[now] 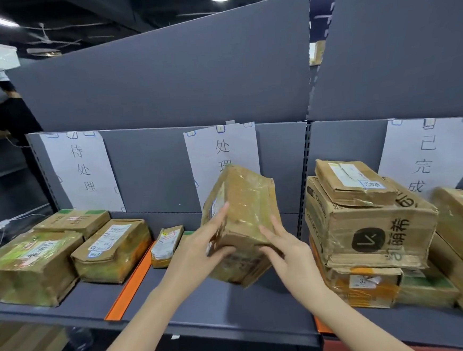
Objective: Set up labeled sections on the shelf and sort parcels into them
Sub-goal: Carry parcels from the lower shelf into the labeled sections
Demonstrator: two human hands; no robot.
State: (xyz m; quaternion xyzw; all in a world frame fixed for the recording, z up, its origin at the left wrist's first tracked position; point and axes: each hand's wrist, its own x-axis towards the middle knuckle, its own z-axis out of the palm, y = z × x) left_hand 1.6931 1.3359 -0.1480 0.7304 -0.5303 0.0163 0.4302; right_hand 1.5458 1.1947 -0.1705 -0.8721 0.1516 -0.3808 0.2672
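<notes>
The taped parcel hung tilted above the shelf's middle section, before the centre paper label. The left grip clasped its left face; the right grip pinched its lower edge. 3 boxes lay beyond the orange divider.

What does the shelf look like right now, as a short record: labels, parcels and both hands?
left label: 待处理, three boxes below
middle label: partly hidden by the held parcel
right label: 已完成, stacked boxes below
held parcel: tilted, over the middle section
left hand: holds its left side
right hand: holds its lower right edge
orange divider: between left and middle sections
</notes>
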